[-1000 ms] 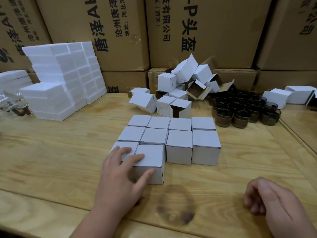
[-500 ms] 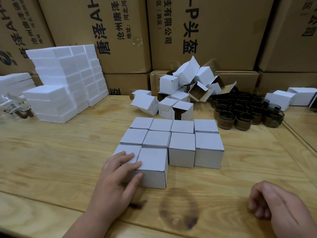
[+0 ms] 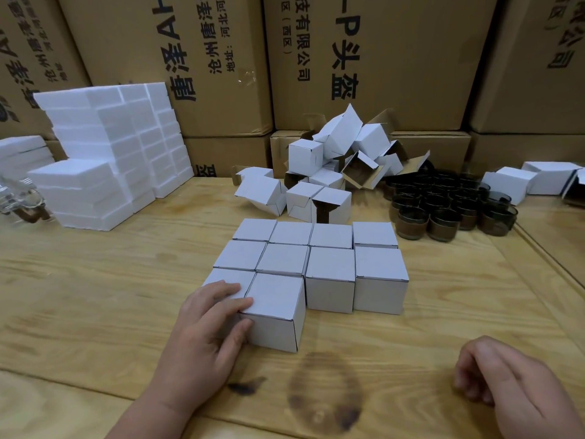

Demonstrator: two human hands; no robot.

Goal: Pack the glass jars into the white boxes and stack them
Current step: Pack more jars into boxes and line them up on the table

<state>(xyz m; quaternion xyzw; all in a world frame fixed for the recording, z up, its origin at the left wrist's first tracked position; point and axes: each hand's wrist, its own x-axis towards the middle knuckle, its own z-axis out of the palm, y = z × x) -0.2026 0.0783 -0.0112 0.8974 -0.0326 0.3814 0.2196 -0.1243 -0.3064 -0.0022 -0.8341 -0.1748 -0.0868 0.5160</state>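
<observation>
The surface [image 3: 95,296] is pale plywood, matt, with visible grain and a dark stain. The closed white boxes [image 3: 329,274] are smooth matt paperboard; the open ones [image 3: 361,172] show a brown inside. The jars [image 3: 443,217] are dark, glossy glass. The white blocks [image 3: 104,160] look like grainy foam, the big cartons [image 3: 380,58] matt brown cardboard.

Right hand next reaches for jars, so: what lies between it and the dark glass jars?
Head view: only bare wooden table lies between the right hand and the dark glass jars.
</observation>
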